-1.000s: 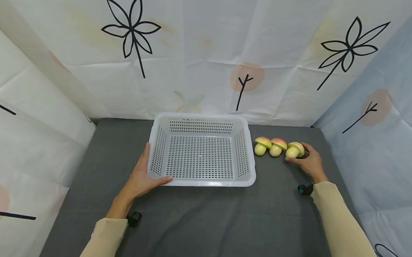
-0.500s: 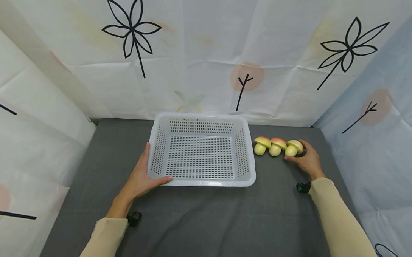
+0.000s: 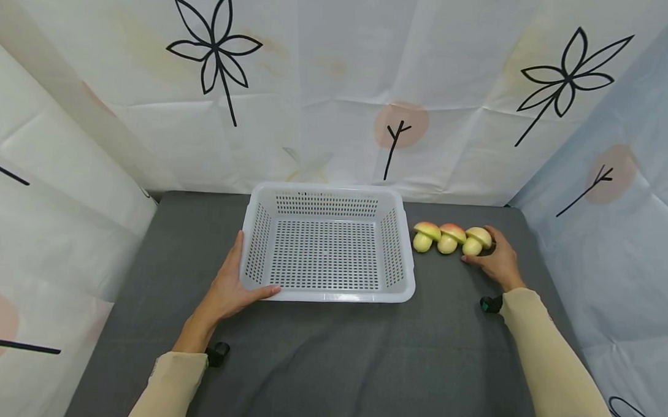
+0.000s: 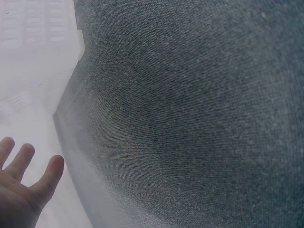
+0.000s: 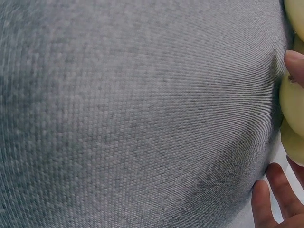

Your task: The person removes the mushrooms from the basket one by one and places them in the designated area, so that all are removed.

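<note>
In the head view, a white perforated plastic basket [image 3: 324, 296] stands at the back of the table. My left hand [image 3: 233, 291] rests at its front left corner, thumb on the front rim and straight fingers along the left side. Right of the basket, three mushrooms form a row: one with a red-yellow cap [image 3: 425, 237], a similar middle one [image 3: 451, 238], and a yellow-capped one [image 3: 476, 241] at the right end. My right hand [image 3: 501, 261] holds this last mushroom between thumb and fingers. The right wrist view shows only part of the pale mushroom [image 5: 293, 107] and some fingertips.
Dark grey cloth [image 3: 328, 362] covers the table. White printed fabric [image 3: 338, 80] hangs right behind the basket, with more fabric on the left side [image 3: 52, 223] and right side [image 3: 630, 255]. Each wrist wears a small black device.
My right hand has shifted slightly left with the right-end mushroom, bringing it closer to the middle one. It then stays still. The left hand and basket have not moved.
</note>
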`<state>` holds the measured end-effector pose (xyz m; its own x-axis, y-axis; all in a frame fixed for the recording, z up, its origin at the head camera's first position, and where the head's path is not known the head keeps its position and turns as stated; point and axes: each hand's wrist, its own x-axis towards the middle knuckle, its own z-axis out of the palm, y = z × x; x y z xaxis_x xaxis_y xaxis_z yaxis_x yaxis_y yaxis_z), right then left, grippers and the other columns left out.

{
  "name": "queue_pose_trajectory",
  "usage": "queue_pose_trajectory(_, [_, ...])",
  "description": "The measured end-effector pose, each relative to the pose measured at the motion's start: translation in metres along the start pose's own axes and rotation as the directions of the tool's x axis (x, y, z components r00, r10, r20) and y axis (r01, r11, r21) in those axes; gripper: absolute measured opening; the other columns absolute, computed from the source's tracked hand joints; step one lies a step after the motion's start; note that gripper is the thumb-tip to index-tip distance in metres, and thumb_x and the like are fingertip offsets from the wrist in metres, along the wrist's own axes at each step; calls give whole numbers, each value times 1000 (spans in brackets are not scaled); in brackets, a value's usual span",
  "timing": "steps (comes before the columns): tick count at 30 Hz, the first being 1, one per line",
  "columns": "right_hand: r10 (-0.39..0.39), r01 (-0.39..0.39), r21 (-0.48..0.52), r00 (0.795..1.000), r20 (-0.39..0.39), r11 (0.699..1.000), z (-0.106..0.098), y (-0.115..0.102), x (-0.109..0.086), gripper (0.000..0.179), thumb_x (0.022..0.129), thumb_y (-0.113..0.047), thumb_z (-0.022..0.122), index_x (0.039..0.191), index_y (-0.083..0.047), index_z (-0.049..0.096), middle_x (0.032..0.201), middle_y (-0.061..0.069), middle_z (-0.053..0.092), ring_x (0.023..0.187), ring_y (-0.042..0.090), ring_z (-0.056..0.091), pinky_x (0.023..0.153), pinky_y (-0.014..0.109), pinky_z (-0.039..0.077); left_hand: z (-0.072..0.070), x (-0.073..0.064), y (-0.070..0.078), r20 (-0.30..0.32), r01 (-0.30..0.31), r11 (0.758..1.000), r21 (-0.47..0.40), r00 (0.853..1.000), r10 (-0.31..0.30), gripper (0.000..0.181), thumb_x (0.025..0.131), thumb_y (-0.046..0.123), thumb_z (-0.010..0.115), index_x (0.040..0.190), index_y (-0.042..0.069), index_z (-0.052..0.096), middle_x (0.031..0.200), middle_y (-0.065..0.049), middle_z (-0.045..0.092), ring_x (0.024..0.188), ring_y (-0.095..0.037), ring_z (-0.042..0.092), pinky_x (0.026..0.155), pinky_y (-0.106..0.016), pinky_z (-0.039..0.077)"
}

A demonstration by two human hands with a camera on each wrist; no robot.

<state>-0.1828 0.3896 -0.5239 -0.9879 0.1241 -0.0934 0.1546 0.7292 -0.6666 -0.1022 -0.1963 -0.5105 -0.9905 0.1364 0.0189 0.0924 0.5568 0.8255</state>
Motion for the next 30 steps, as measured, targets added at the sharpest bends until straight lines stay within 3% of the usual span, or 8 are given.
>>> queue_pose_trajectory(30, [0,0,-3,1000,-5,1000,1,3,-6,105,83,-21,87,159,3,19,149,36,36,130,52,40,103,65,32,2,0,-1,-3,12,997,76,1000,-12,140,68,53,92,162,35,-11,169,-4,6,150,-38,19,108,-71,25])
